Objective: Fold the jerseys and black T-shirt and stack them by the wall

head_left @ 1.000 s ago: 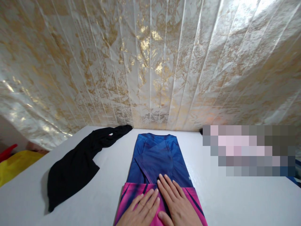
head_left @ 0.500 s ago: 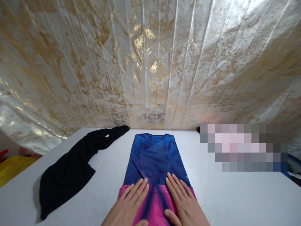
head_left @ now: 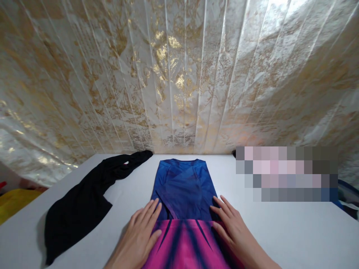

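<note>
A blue and pink shirt [head_left: 183, 192] lies partly folded on the white table, its collar at the far end. The pink, dark-striped hem part [head_left: 185, 241] is turned up over the blue body near me. My left hand [head_left: 143, 228] rests along the shirt's left edge with fingers stretched out. At the right edge, my right hand [head_left: 230, 220] has its fingers spread, the tips by the blue cloth. Neither hand grips anything. The shirt's near end runs out of view at the bottom.
Black clothing [head_left: 78, 205] lies on the white table [head_left: 283, 231] at the left. A blurred-out patch [head_left: 286, 173] covers something at the right back. Yellow cloth [head_left: 17, 203] shows at the far left. A gold-patterned sheet [head_left: 179, 82] hangs behind.
My hands have moved apart, from flat on the pink part out to the shirt's two side edges. More of the pink cloth shows between them. The view has shifted slightly.
</note>
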A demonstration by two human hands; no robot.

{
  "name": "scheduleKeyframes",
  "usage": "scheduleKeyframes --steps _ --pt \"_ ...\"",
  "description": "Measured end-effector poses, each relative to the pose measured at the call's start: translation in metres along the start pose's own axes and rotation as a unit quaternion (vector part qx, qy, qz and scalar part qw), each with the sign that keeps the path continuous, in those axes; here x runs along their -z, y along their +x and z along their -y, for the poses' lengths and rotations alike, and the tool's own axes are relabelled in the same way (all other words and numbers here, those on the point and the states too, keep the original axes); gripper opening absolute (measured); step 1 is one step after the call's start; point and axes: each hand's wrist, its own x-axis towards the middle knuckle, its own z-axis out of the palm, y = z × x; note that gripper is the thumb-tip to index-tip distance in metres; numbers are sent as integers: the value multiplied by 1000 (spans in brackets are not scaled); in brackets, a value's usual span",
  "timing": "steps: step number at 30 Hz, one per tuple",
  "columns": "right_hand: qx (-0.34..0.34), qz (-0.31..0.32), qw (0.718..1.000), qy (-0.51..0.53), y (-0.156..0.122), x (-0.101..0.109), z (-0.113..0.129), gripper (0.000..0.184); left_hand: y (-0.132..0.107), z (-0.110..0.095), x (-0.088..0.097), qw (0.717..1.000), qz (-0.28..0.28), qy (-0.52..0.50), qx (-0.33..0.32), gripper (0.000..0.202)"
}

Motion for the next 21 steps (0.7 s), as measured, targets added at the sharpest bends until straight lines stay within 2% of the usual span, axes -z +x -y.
scheduleKeyframes --steps 2,4,8,11,14,17,21 --pt "7 -5 1000 25 2 9 2 28 4 6 4 998 13 -33 57 40" --pt "9 1 999 48 2 18 3 22 10 9 14 991 55 -68 103 30" --pt "2 27 997 78 0 31 0 19 19 8 30 975 127 -110 145 18" --pt "-8 49 995 86 -3 38 -6 20 20 6 32 970 145 -125 151 15" --pt "-5 51 995 89 -2 43 -1 17 22 4 33 974 129 -120 145 12" --pt "18 41 995 90 6 43 17 14 30 -1 36 976 127 -130 120 11" --pt "42 59 993 92 24 32 52 11 43 -10 42 968 171 -160 94 8"
